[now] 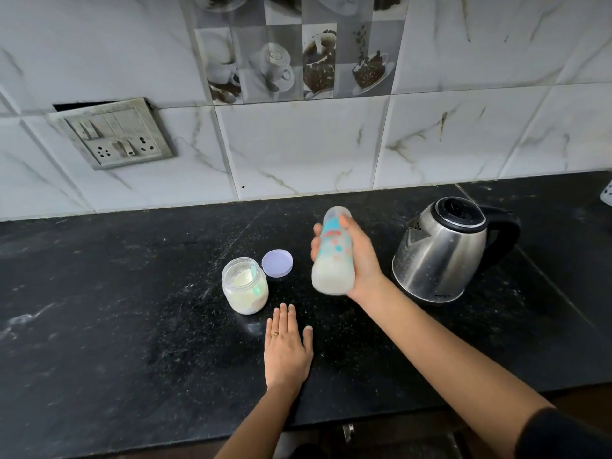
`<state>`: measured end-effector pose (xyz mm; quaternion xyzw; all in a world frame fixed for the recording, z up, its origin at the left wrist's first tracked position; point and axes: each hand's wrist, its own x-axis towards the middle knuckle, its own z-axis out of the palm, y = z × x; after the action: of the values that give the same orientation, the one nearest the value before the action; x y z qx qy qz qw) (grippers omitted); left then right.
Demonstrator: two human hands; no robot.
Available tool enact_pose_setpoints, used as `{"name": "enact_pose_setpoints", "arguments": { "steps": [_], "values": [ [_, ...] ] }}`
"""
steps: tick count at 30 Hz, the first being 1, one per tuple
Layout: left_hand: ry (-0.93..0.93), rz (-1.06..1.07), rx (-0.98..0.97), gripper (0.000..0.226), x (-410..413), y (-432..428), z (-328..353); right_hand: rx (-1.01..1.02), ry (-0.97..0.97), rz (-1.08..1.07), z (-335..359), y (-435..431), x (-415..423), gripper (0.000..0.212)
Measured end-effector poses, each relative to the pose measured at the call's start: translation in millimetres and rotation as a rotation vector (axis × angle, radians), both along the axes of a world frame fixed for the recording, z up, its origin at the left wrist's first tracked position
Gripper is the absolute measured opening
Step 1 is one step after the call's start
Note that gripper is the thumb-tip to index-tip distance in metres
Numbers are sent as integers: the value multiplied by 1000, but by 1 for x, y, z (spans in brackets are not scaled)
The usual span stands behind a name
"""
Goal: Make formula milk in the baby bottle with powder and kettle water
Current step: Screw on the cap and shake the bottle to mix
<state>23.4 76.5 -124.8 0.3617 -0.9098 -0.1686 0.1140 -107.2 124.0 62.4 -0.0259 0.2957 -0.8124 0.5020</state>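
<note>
The right hand gripped the milky bottle above the bench. The left hand lay flat, fingers straight, near the front edge.

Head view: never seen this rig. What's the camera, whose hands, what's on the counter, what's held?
No robot here: one wide-angle camera sits on a person's head, looking forward and down, so both arms are the wearer's. The right hand grips a baby bottle, tilted over the counter, whitish liquid inside. The left hand rests flat on the black counter, holding nothing. Standing there: an open jar of powder, its lilac lid lying beside it, and a steel kettle on the right.
</note>
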Motion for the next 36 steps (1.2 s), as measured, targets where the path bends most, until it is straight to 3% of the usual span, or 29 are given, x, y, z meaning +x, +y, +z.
{"name": "enact_pose_setpoints", "arguments": {
  "steps": [2, 3, 5, 7, 9, 14, 18, 20, 23, 26, 29, 33, 36],
  "values": [
    [-7, -2, 4, 68, 0, -1, -2, 34, -191, -112, 6, -7, -9, 25],
    [-12, -3, 9, 66, 0, -1, -2, 36, -198, -119, 5, -8, -10, 23],
    [-7, 3, 13, 71, 0, -1, -1, 26, -86, 2, -1, -5, -1, 21],
    [14, 6, 17, 78, -1, -1, -2, 8, 105, 178, -8, 2, 10, 42],
    [25, 5, 17, 78, -1, -1, -3, -22, 212, 215, -10, 4, 10, 50],
    [3, 2, 14, 79, 0, -1, -2, 53, -242, -78, -3, -11, -12, 30],
    [5, 5, 14, 79, -1, -1, -3, -3, -70, 230, -5, 2, -7, 59],
    [3, 8, 11, 78, -1, -1, -4, -48, 42, 293, 0, 6, -10, 63],
    [-6, 3, 1, 79, -1, -1, -4, -25, -186, 135, 10, -5, -19, 58],
    [-19, -4, -4, 81, 0, 0, -2, 173, -319, -123, 7, -13, -27, 39],
    [-21, -1, -8, 80, 0, 0, -2, 220, -413, -176, 0, -11, -29, 47],
    [-32, 3, -10, 72, -1, 0, -2, 211, -472, -177, -1, -6, -31, 46],
    [-22, 3, -14, 78, -1, 0, -2, 234, -364, -173, 1, -5, -32, 34]
  ]
}}
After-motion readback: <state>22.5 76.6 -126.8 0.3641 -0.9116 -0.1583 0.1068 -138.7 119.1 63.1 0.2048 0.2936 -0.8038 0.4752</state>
